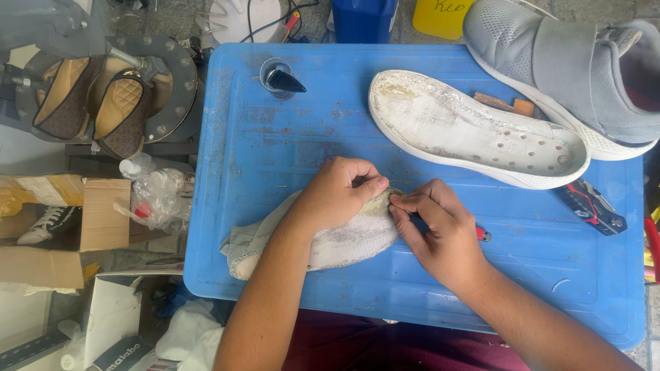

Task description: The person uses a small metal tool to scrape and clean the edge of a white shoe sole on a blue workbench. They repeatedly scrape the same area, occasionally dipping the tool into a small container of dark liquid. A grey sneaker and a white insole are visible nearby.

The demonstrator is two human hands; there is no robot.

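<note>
hands [392, 209] pinching shoe upper [344, 240], blue tray [275, 158]

Two hands, left [337, 196] and right [443, 233], one white sole [474, 130], one grey shoe [570, 69], one shoe upper [330, 244], two brown insoles [93, 99].

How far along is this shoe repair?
Done: the white sole lies detached on the blue tray, its inner face rough with residue. In hand: the left hand holds the grey knit upper while the right hand picks at yellowish residue at its edge. Left: upper and sole are still apart; the matching grey shoe sits whole.
</note>
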